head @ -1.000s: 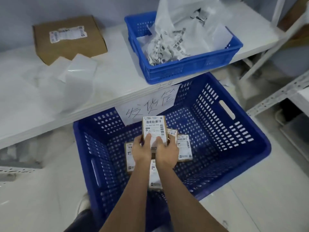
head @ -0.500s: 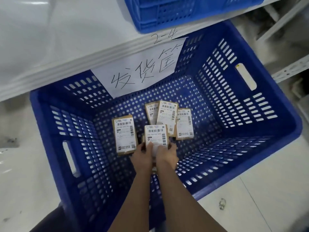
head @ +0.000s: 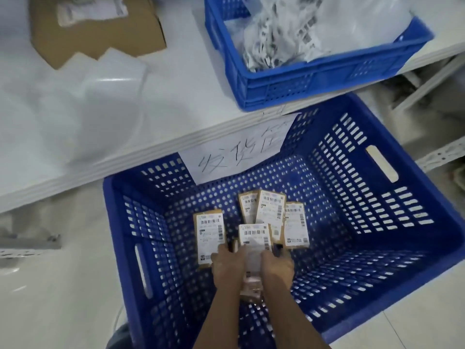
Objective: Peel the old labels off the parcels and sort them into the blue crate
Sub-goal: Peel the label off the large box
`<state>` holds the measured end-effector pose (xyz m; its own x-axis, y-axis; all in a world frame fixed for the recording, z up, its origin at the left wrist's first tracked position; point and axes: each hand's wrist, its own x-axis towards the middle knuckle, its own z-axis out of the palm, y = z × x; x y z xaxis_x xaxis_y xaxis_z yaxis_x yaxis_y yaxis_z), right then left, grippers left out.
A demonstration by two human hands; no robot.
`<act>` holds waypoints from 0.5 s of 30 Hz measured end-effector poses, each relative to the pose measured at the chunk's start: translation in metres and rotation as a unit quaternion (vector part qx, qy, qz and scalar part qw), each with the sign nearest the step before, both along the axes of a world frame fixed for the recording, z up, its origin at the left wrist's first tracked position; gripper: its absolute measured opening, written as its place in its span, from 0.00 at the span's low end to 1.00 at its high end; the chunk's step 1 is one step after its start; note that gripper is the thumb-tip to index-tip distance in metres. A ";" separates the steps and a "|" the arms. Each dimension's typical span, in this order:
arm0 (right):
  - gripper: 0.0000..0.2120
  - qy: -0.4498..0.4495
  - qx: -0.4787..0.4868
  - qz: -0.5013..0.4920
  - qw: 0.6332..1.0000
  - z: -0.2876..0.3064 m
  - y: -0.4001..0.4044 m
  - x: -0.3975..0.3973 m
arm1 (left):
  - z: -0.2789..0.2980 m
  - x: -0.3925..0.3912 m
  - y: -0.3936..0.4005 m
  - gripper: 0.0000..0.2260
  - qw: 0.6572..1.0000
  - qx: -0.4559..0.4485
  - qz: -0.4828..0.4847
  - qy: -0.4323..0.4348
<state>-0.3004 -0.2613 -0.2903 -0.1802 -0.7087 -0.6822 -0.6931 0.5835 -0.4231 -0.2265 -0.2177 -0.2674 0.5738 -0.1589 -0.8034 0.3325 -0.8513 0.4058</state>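
Change: since half a second ago your view has tipped back up, so the small blue bin [head: 324,79] and the brown carton [head: 105,34] on the white shelf [head: 176,79] show again; your hands stay low in the crate.
Left hand: your left hand [head: 227,264] grips the near-left edge of the held parcel [head: 254,235], fingers curled round it.
Right hand: your right hand [head: 276,264] clamps the same parcel from the right.
Held parcel: low inside the large blue crate [head: 392,238], label up; whether it touches the floor, you cannot tell.
Parcels counted: five show in the crate: the held one, one parcel at its left [head: 210,238], and three overlapping parcels behind [head: 273,210].
Crates counted: two blue ones, large on the floor, small on the shelf.
Small bin: holds crumpled peeled labels [head: 284,31].
Sign: one handwritten paper sign [head: 239,152] hangs over the crate's far rim.
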 end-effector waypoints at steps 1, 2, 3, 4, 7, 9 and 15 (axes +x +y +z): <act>0.25 0.010 -0.011 0.002 1.000 0.018 -0.003 0.003 | 0.010 0.010 0.001 0.24 1.000 0.001 0.004 -0.001; 0.22 0.018 -0.013 0.016 1.000 0.033 -0.006 0.006 | 0.022 0.022 0.002 0.22 1.000 -0.002 0.009 -0.007; 0.20 0.027 -0.017 0.035 0.999 0.049 -0.011 0.014 | 0.036 0.034 0.003 0.20 1.000 -0.006 0.011 -0.016; 0.18 0.030 -0.026 0.051 0.998 0.062 -0.015 0.022 | 0.051 0.046 0.004 0.20 0.999 -0.011 0.015 -0.027; 0.15 0.054 -0.037 0.199 0.978 0.111 -0.023 0.055 | 0.098 0.086 0.010 0.20 0.997 -0.029 0.025 -0.061; 0.15 0.015 -0.048 0.227 0.973 0.146 -0.032 0.085 | 0.135 0.117 0.011 0.15 0.992 -0.065 0.054 -0.090; 0.14 -0.148 -0.096 0.194 0.965 0.242 -0.064 0.186 | 0.239 0.215 0.003 0.14 0.954 -0.220 0.155 -0.136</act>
<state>-0.1148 -0.3254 -0.0479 0.3067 -0.8018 -0.5130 -0.6752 0.1965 -0.7109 -0.0119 -0.2144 -0.0286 0.8252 -0.2355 -0.5134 0.3719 -0.4576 0.8076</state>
